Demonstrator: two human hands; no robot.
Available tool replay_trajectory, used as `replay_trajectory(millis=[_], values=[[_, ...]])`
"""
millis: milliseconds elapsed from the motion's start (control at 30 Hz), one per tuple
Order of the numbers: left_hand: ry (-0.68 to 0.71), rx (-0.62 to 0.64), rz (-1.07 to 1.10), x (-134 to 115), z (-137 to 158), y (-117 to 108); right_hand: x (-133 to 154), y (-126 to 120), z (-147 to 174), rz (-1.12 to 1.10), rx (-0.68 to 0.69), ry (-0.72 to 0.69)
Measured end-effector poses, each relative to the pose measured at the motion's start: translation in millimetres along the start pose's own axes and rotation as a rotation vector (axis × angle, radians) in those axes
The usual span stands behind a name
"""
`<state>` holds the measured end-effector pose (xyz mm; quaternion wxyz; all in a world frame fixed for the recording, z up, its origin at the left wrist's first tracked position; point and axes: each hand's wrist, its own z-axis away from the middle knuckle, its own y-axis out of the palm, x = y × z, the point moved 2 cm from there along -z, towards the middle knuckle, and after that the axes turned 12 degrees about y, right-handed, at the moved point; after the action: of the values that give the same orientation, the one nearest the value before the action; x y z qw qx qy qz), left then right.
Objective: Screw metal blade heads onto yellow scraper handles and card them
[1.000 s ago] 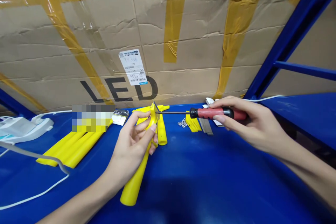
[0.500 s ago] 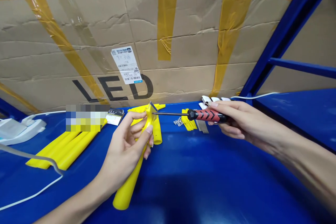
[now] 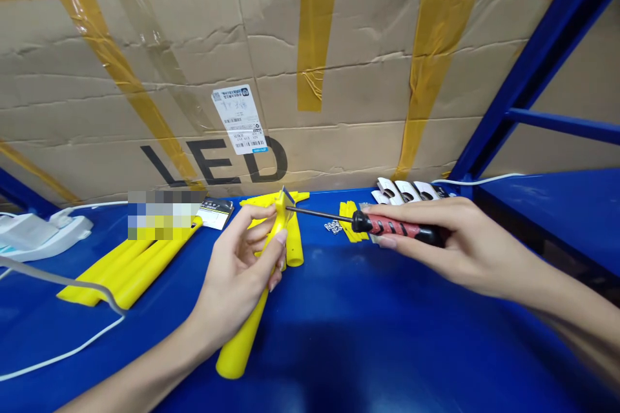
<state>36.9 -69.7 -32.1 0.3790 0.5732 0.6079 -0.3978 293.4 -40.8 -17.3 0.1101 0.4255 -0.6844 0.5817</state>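
Note:
My left hand [image 3: 245, 261] is wrapped round a yellow plastic handle [image 3: 237, 348], which slants up from lower left. A thin metal blade [image 3: 288, 195] stands at its upper end. In my right hand [image 3: 450, 239] is a screwdriver [image 3: 394, 226] with a red and black grip, held almost level. Its shaft points left and its tip meets the head of the yellow handle; any screw there is too small to make out. Behind my left hand lies another yellow tube-shaped piece [image 3: 294, 251]. Small silver screws [image 3: 333, 226] lie beside flat yellow strips [image 3: 352, 222].
Yellow handles [image 3: 126, 271] lie at left near a white power strip [image 3: 62, 235] and a cable [image 3: 62, 281]. White curved pieces [image 3: 407, 191] sit behind my right hand. A taped cardboard box [image 3: 188, 45] walls off the back of the blue table [image 3: 387, 335]; a blue frame post [image 3: 523, 64] rises at right.
My right hand has shifted its fingers on the screwdriver's grip, and the grip end has dipped slightly. The tip stays at the handle's head. The whole view has shifted a little.

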Motion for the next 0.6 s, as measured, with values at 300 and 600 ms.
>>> replay_trajectory(millis=[300,600], values=[[-0.015,0.069,0.033,4,-4,-6,-2,17,-2,-0.497,0.343,0.423],[-0.113,0.015,0.137,12,-20,-24,-9,33,-5,-0.661,0.088,0.573]])
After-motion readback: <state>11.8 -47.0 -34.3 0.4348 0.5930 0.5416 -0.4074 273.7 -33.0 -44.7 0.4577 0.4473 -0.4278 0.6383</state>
